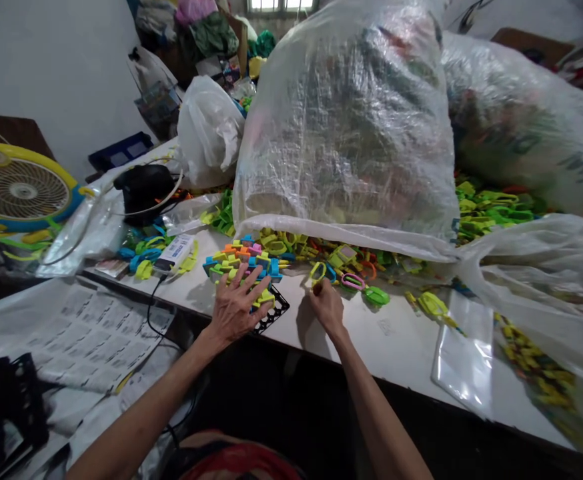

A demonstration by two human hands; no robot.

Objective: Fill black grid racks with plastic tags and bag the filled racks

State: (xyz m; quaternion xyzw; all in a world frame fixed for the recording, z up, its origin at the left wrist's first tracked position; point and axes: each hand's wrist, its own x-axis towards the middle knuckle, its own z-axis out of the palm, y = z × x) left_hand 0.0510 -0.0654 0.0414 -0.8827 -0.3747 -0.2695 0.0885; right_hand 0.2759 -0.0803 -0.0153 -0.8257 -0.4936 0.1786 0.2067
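My left hand (239,301) lies with fingers spread over a cluster of small coloured plastic pieces (236,257) in blue, orange, yellow, green and pink. They stand close together on a black lattice tray (277,311), partly hidden by the hand. To the right, my right hand (328,305) is closed, its fingertips pinched at the lower end of a yellow plastic loop (317,272). Just beyond that hand lie a pink loop piece (353,281) and a green oval piece (376,296) on the white table (371,340).
A large translucent sack (351,133) stands behind heaped yellow-green pieces (491,207). At right are a clear plastic sleeve (464,360) and a yellow-green piece (432,305). A yellow fan (24,187), a labelled box (175,253) with a black cable and printed sheets (91,340) are at left.
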